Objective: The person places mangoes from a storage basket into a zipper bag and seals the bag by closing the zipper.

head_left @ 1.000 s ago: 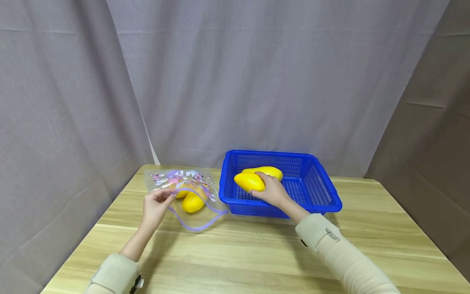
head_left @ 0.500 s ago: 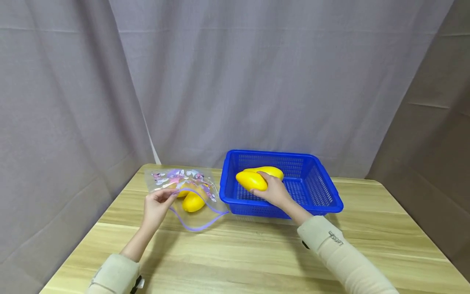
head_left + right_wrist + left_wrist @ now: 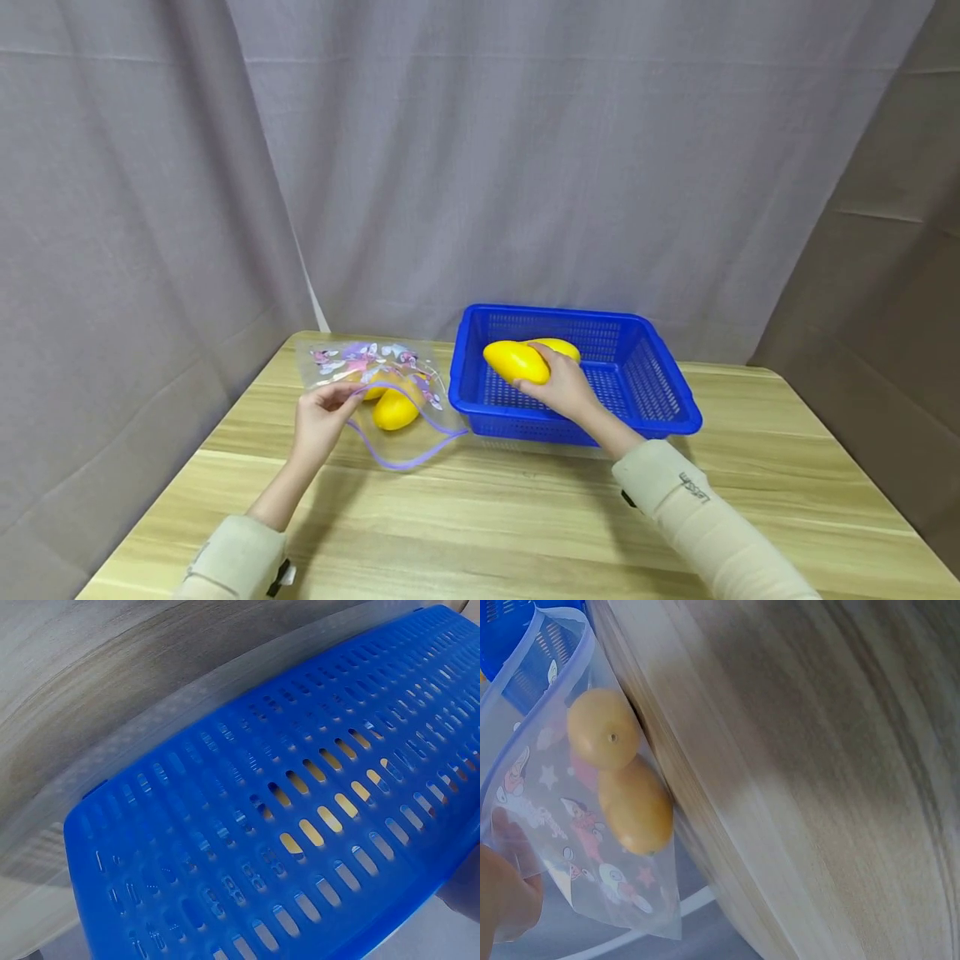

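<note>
Currently, yellow fruit [image 3: 514, 362] gripped between right fingers [image 3: 545, 352] and thumb [image 3: 529, 387].

The mango [image 3: 513, 361] in the right fingers [image 3: 543, 352] has risen slightly, and in the head view it now hides the left end of the other mango [image 3: 564, 347], which showed before.

1. Free: wooden tabletop [image 3: 457, 533], bottom centre, open between the two arms.
2. Blue plastic basket [image 3: 517, 427], centre right: left wall stands between held mango [image 3: 513, 361] and zip bag [image 3: 348, 360]; right half open from above.
3. Bag mouth gapes toward frame bottom; left hand [image 3: 321, 414] blocks its left end.
4. Curtain [image 3: 525, 167] closes off upper frame.
</note>
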The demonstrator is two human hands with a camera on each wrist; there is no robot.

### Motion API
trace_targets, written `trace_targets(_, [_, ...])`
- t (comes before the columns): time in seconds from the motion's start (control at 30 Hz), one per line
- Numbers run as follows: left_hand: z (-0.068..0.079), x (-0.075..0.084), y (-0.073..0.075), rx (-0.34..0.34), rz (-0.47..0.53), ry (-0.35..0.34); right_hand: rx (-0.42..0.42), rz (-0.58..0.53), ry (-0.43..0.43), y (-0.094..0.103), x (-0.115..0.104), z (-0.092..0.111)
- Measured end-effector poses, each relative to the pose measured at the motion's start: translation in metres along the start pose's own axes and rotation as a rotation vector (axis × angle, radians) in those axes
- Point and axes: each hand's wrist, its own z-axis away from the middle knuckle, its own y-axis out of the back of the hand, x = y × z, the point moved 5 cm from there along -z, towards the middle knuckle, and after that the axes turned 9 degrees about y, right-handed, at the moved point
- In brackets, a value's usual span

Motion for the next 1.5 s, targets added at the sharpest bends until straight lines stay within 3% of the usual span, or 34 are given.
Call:
trace_targets(0.2, [0.007,0.018,-0.003,-0.017,-0.023,-0.006,0.007,-0.016,-0.012,0.003,-0.005,0.004])
trace_targets(0.47, [-0.004,-0.001,-0.001,-0.024,-0.025,0.009,0.060,-0.006,0.005,0.005,-0.016,0.005])
trace_targets(0.67, [0.003,0.011,-0.003,-0.037,-0.035,0.000,0.055,-0.027,-0.047,0.003,-0.022,0.011])
trace_targets(0.87, [0.006,0.018,-0.003,-0.031,-0.046,0.018,0.061,-0.050,-0.027,0.004,-0.030,0.014])
trace_targets(1.1, [-0.002,0.003,0.001,-0.012,-0.042,-0.006,0.076,-0.020,0.002,0.006,-0.034,0.016])
trace_targets(1.5, [0.002,0.000,0.002,0.003,-0.033,-0.024,0.123,-0.013,0.055,0.001,-0.046,0.023])
